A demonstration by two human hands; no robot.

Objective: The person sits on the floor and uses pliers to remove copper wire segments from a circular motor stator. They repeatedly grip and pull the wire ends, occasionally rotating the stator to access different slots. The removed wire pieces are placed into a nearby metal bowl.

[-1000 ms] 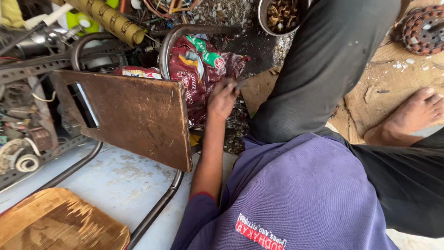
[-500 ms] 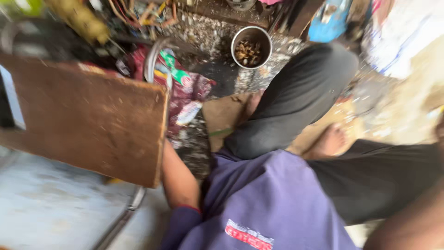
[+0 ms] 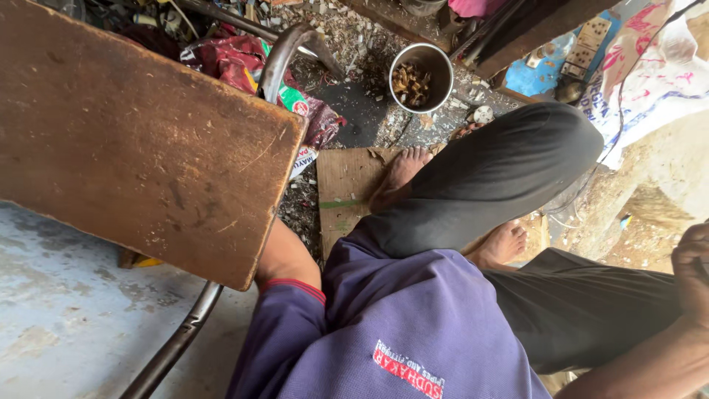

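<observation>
Our left hand is hidden behind the worn brown wooden board (image 3: pixel 140 140), so we cannot tell its grip. Our right hand (image 3: pixel 694 266) curls loosely at the far right, holding nothing. We judge steadying the board first is wise.

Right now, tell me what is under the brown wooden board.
The left forearm runs under the brown wooden board; its hand is covered. A curved metal tube and grey floor show below. The right hand sits apart.

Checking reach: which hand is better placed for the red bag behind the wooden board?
Left, likely: its forearm runs behind the wooden board toward the red bag; the right hand sits far off.
</observation>
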